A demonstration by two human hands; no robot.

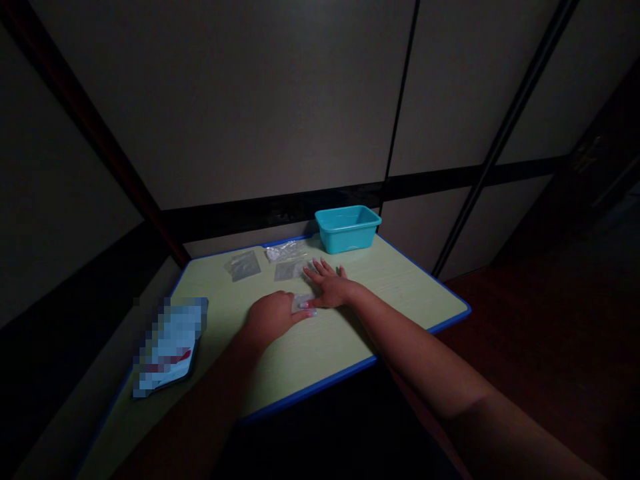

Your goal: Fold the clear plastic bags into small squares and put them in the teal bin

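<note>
A small clear plastic bag [302,301] lies on the table between my hands, partly covered by them. My left hand [270,317] is closed at its left side, fingers curled under and thumb stretched along its near edge. From the right, my right hand [330,287] reaches in with fingers spread, its thumb on the bag near my left thumb. Just beyond the right fingertips is a flat clear bag [287,270]. Farther left rests another flat clear bag [245,265]. Behind them sits a crumpled clear bag [287,251] with something white at its left end.
A turquoise plastic basket [349,233] stands at the table's back right. On the left edge lies a device with a lit, pixelated screen [173,343]. The pale table [410,293] has a blue rim and stands against a panelled wall [280,100].
</note>
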